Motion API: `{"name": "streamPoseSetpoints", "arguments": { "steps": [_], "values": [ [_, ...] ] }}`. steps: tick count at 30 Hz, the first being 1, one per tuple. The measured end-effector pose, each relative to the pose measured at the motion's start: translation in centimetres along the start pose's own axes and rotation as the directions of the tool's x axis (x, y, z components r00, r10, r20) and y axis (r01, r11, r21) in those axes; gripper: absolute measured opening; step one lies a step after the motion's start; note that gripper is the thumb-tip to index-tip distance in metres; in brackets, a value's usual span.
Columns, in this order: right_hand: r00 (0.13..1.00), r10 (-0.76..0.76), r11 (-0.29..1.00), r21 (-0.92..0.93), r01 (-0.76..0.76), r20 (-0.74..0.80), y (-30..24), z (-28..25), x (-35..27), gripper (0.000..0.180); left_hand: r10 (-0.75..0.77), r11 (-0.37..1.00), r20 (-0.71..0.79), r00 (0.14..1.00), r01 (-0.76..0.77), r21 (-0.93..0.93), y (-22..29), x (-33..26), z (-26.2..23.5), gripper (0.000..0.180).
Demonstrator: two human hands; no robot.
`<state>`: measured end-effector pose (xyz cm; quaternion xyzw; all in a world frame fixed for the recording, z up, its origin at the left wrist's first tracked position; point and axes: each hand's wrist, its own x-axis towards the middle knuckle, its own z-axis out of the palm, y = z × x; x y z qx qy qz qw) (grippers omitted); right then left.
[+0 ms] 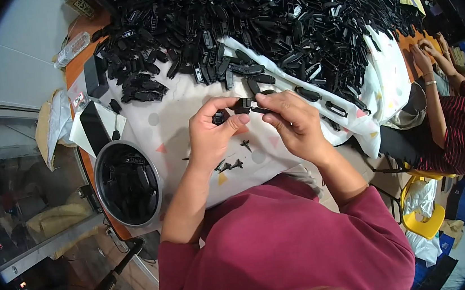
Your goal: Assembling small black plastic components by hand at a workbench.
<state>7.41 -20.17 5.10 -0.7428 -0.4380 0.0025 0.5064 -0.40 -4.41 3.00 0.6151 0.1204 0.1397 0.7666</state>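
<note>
Over the patterned white cloth (174, 125), my left hand (214, 130) and my right hand (295, 121) meet at chest height. The left thumb and fingers pinch a small black plastic part (243, 106). Against its right side, the right thumb and forefinger grip a thin black piece; whether it is joined to the part I cannot tell. Another small black part (219, 117) shows by my left palm, and it is unclear whether that hand holds it. Below my hands lie several small black pieces (229, 165), with a single one (246, 146) nearer the right wrist.
A large heap of black plastic parts (231, 20) covers the far side. To the left stand a round metal-rimmed bowl (160, 181) of black parts, a phone (94, 130), a dark box (95, 76) and a plastic bottle (72, 49). Another person (452, 127) works at the right.
</note>
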Motion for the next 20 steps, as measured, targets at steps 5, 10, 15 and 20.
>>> {"name": "streamPoseSetpoints", "arguments": {
  "steps": [5, 10, 15, 20],
  "values": [
    [0.998, -0.049, 0.998, -0.05, 0.05, 0.026, 0.0, -0.3, 0.0, 0.033, -0.022, 0.987, -0.032, 0.999, 0.016, -0.157, 0.0, -0.4, 0.8, 0.024],
    [0.987, -0.084, 0.993, -0.098, 0.071, -0.135, -0.3, 1.9, -1.3, 0.035, -0.143, 0.962, -0.044, 0.989, 0.129, -0.242, -0.4, -1.4, 1.8, 0.027],
    [0.965, 0.215, 0.969, 0.155, -0.192, -0.152, -0.1, 3.0, -1.6, 0.032, -0.093, 0.986, -0.062, 0.994, 0.083, -0.144, -0.7, -1.2, 1.9, 0.027],
    [0.745, 0.576, 0.607, 0.435, -0.665, 0.337, 1.8, 2.4, -0.6, 0.034, -0.295, 0.844, 0.02, 0.955, 0.27, -0.464, -2.7, -0.2, 0.1, 0.023]
  ]
}}
